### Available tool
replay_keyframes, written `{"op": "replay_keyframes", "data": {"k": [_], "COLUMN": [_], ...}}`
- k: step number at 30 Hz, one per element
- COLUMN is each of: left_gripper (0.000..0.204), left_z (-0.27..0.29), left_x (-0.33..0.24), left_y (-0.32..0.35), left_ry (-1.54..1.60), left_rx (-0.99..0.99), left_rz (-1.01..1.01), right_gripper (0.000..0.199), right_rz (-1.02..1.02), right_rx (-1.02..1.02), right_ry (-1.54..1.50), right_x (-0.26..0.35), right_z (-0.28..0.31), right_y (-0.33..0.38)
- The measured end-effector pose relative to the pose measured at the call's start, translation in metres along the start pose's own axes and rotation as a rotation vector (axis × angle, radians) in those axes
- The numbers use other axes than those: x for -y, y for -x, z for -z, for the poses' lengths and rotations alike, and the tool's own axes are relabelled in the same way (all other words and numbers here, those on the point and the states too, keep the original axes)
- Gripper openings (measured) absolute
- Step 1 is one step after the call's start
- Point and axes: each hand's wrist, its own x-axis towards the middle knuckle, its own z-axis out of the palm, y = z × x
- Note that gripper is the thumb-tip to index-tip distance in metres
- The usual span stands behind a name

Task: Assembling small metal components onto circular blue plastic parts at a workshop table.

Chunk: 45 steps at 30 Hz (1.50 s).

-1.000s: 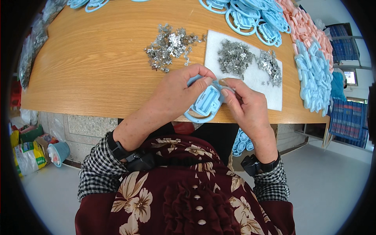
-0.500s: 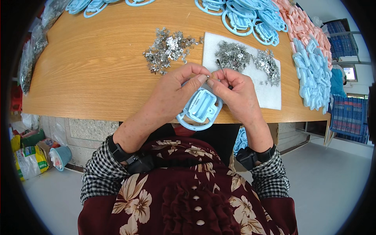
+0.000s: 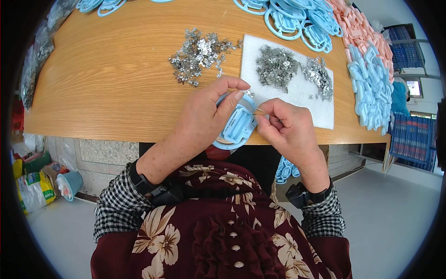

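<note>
Our left fingers (image 3: 232, 83) pinch the blue frame (image 3: 239, 125) while right fingers (image 3: 270, 107), pressed together, seemingly work its right edge, needing steady alignment.

Both forearms (image 3: 162, 156) angle inward, the left hand (image 3: 206, 110) gripping with thumb extended, the right hand (image 3: 290, 124) curled.

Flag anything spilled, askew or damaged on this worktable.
Only one mild oddity: a pile of small metal pieces lies loose on the wooden tabletop, ragged at its edges, while two similar heaps sit on the white pad. It may be deliberate. The blue plastic frame being handled shows no obvious damage.
</note>
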Motion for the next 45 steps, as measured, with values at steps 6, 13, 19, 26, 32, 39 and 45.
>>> {"op": "replay_keyframes", "data": {"k": [6,13,19,26,32,39,45], "left_gripper": [0.023,0.024,0.021,0.019,0.019,0.016,0.021], "left_z": [0.003,0.003,0.003,0.018,0.019,0.017,0.019], "left_x": [-0.004,-0.004,-0.004,-0.005,-0.018,-0.01,-0.014], "left_y": [-0.002,-0.004,-0.004,-0.004,-0.011,-0.008,-0.008], "left_ry": [-0.134,-0.154,-0.121,0.003,0.008,-0.002,-0.06], "left_rx": [0.038,0.059,0.094,0.278,0.315,0.279,0.3], "left_rz": [0.045,0.065,0.057,0.195,0.257,0.3,0.258], "right_gripper": [0.009,0.011,0.011,0.015,0.016,0.016,0.019], "right_rz": [0.11,0.118,0.165,0.074,0.08,-0.131,-0.13], "right_rx": [-0.006,0.068,0.178,0.399,0.406,0.347,0.057], "right_ry": [0.171,0.295,0.333,0.396,0.459,0.177,-0.033], "right_x": [0.0,0.002,0.01,0.022,0.021,0.017,-0.006], "right_z": [-0.002,0.002,0.012,0.019,0.018,0.023,0.012], "right_y": [-0.004,-0.011,-0.026,-0.049,-0.053,-0.041,-0.007]}}
